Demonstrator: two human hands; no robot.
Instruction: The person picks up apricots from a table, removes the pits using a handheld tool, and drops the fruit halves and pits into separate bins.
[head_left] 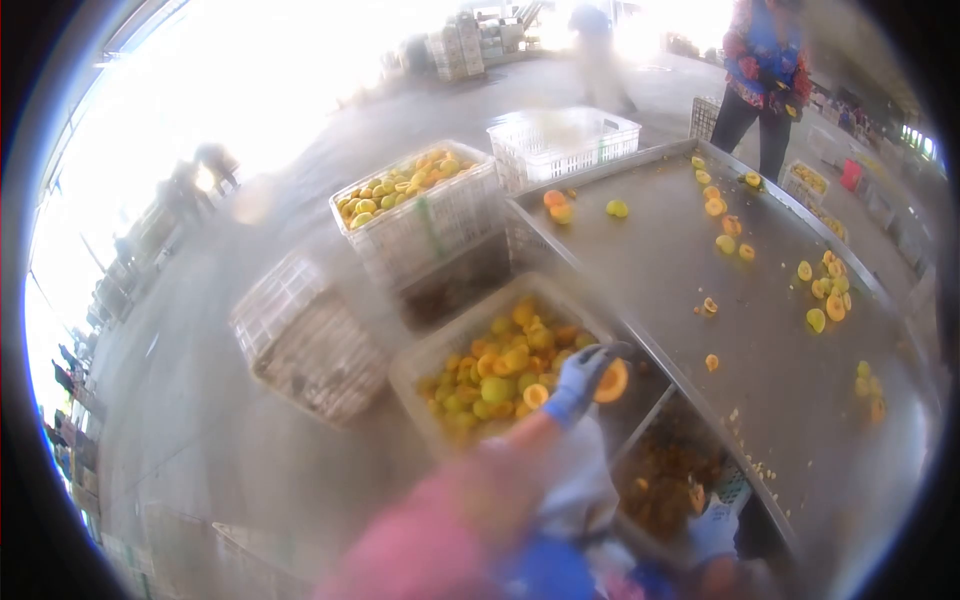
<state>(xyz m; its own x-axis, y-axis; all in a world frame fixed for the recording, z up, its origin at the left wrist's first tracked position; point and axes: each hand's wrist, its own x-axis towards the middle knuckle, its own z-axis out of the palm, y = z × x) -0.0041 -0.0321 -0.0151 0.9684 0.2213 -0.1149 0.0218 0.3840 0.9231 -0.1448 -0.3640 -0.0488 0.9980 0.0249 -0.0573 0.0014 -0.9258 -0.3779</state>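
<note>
My left hand (577, 385), in a grey-blue glove, grips a halved orange fruit (611, 381) with its cut face showing. It is over the right side of a crate (409, 378) heaped with yellow, green and orange fruit (500, 362). Lower right, my right hand (714, 527) wears a pale glove and is beside a container of dark orange-brown scraps (665, 480). A small orange piece (697, 497) shows by its fingertips; blur hides whether the fingers hold it. Fruit halves (836, 306) lie scattered on the metal table (640, 255).
A raised metal rim (655, 350) edges the table. Beyond the near crate stand a full fruit crate (430, 235) and a white crate (565, 150). More stacked crates (310, 345) are at the left. A person (765, 75) stands at the table's far side.
</note>
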